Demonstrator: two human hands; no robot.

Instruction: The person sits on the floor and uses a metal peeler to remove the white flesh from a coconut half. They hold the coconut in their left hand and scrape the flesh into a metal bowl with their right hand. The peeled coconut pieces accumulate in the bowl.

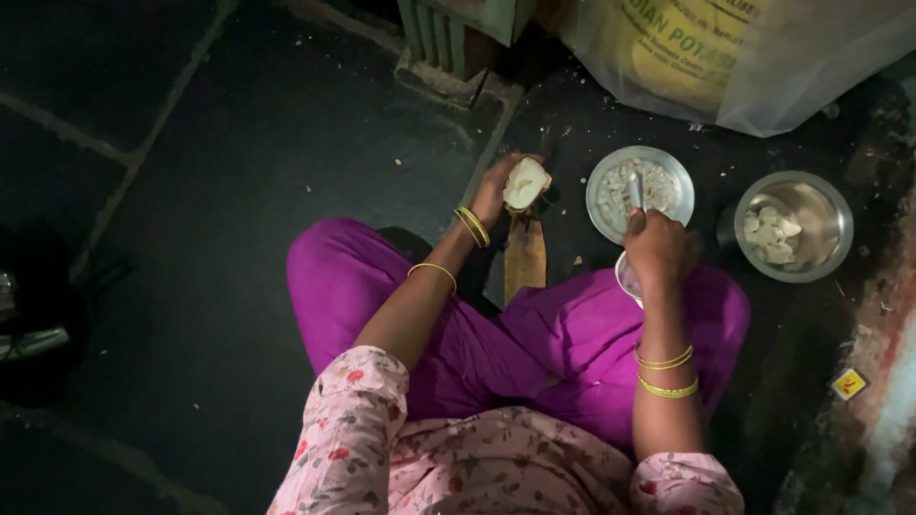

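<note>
While we sit on the dark stone floor (219, 191) with our legs folded in bright purple trousers (572, 334), the far left of the frame holds only a dim, dark object (38, 315) that we cannot make out. Moving toward the centre, our left hand (498, 191) reaches up and forward, gold bangles at the wrist, and its fingers are curled closed around a pale, halved piece of white food (526, 183), cut face turned up toward us. That piece sits just above centre in the frame, over the top end of a narrow wooden board (525, 256) that lies on the floor between our knees. Whether a blade stands on the board we cannot tell.

Right of centre, our right hand (656, 246) is closed over a small metal tool (635, 191), whose tip points up over a round steel plate (639, 191) filled with small white bits. A second metal rim shows just under this hand, mostly hidden. Further right stands a steel bowl (794, 226) with larger pale chunks inside, near the plate but apart from it. At the upper right of the frame a clear plastic sack (763, 67) with a yellow bag inside lies on the floor. At the lower right, a small yellow packet (848, 383) rests by itself.
</note>
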